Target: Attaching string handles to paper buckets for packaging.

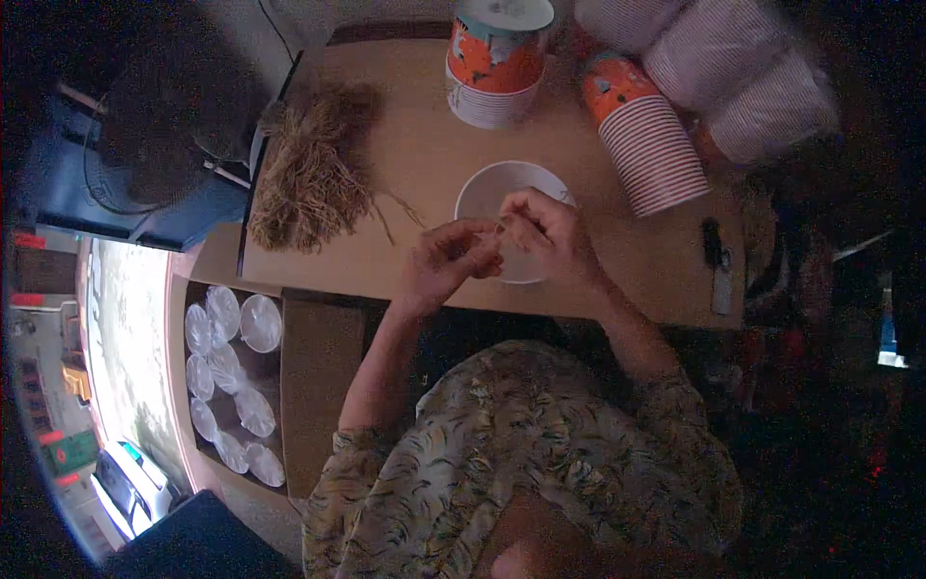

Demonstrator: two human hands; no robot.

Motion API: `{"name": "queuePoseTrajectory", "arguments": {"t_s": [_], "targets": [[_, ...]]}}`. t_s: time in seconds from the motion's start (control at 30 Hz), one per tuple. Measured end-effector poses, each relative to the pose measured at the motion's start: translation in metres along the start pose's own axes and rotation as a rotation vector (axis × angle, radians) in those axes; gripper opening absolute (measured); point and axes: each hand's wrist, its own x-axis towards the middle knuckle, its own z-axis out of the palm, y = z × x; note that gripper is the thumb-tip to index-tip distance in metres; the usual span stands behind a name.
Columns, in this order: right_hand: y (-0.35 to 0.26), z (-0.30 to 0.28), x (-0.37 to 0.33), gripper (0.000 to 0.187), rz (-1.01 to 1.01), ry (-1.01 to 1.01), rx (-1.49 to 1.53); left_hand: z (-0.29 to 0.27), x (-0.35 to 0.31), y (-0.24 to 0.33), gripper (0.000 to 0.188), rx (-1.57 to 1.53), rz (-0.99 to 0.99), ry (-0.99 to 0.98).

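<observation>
My left hand (447, 262) and my right hand (552, 234) meet above a white paper tub (470, 198) near the front edge of the table. The fingers of both are closed in a pinch, tip to tip. Whatever lies between them is too small and dim to name. Part of the tub is hidden behind my hands. To the left lies a loose bundle of tan, string-like strands (307, 183), with a few ends straying toward my left hand.
A stack of orange-printed paper tubs (494, 72) stands at the back of the table (410, 125). Right of it, another stack of tubs (654, 154) lies tilted beside plastic-wrapped stacks (719, 58). A cardboard box (323, 386) at the left holds several plastic-wrapped round items (224, 367). A black-and-grey object (719, 270) rests at the table's right end.
</observation>
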Motion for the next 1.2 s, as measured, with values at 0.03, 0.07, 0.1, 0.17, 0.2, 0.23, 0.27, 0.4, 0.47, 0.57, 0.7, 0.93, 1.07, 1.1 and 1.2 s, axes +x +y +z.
{"name": "queuePoseTrajectory", "arguments": {"t_s": [0.03, 0.07, 0.1, 0.17, 0.2, 0.23, 0.27, 0.4, 0.47, 0.57, 0.7, 0.93, 1.07, 1.1, 1.2], "targets": [[-0.009, -0.001, 0.000, 0.012, 0.059, -0.025, -0.002, 0.001, -0.002, 0.001, 0.022, 0.020, -0.004, 0.028], [-0.016, 0.000, 0.000, 0.013, 0.115, -0.052, -0.004, 0.002, -0.004, 0.003, 0.020, 0.042, -0.005, 0.059], [-0.012, -0.001, -0.002, 0.013, 0.086, -0.062, 0.000, 0.003, -0.006, 0.003, 0.020, 0.058, 0.015, 0.075], [0.014, -0.006, -0.007, 0.017, -0.089, 0.034, -0.132, 0.002, -0.004, -0.006, 0.019, 0.064, 0.157, 0.058], [-0.002, -0.008, -0.010, 0.017, -0.023, 0.007, -0.170, 0.002, -0.003, -0.007, 0.020, 0.069, 0.171, 0.059], [-0.013, -0.007, -0.012, 0.017, 0.037, -0.034, -0.200, 0.001, -0.005, -0.011, 0.020, 0.079, 0.182, 0.077], [-0.006, -0.012, -0.016, 0.017, 0.027, -0.066, -0.155, 0.005, -0.004, -0.015, 0.020, 0.126, 0.207, 0.092], [0.000, -0.020, -0.024, 0.013, 0.013, -0.113, -0.190, 0.016, -0.018, -0.008, 0.018, 0.229, 0.292, 0.136], [0.021, -0.033, -0.016, 0.012, -0.267, -0.142, -0.135, 0.024, -0.025, 0.000, 0.017, 0.270, 0.269, 0.162], [0.039, -0.040, -0.025, 0.014, -0.339, -0.026, -0.008, 0.015, -0.024, -0.014, 0.015, 0.387, 0.294, 0.188], [-0.001, -0.038, -0.040, 0.019, -0.066, 0.305, -0.097, 0.002, -0.026, -0.033, 0.014, 0.674, 0.500, 0.153], [0.007, -0.058, -0.037, 0.016, -0.154, 0.402, -0.133, 0.013, -0.043, -0.002, 0.009, 0.759, 0.541, 0.007], [-0.030, -0.059, -0.024, 0.017, -0.142, 0.119, -0.226, 0.035, -0.047, -0.001, 0.014, 0.685, 0.426, -0.021], [-0.045, -0.055, -0.018, 0.017, -0.140, 0.128, -0.230, 0.038, -0.047, -0.004, 0.014, 0.683, 0.429, -0.031], [-0.069, -0.049, -0.002, 0.020, -0.115, -0.074, -0.367, 0.038, -0.038, -0.021, 0.018, 0.629, 0.447, -0.051]]}}
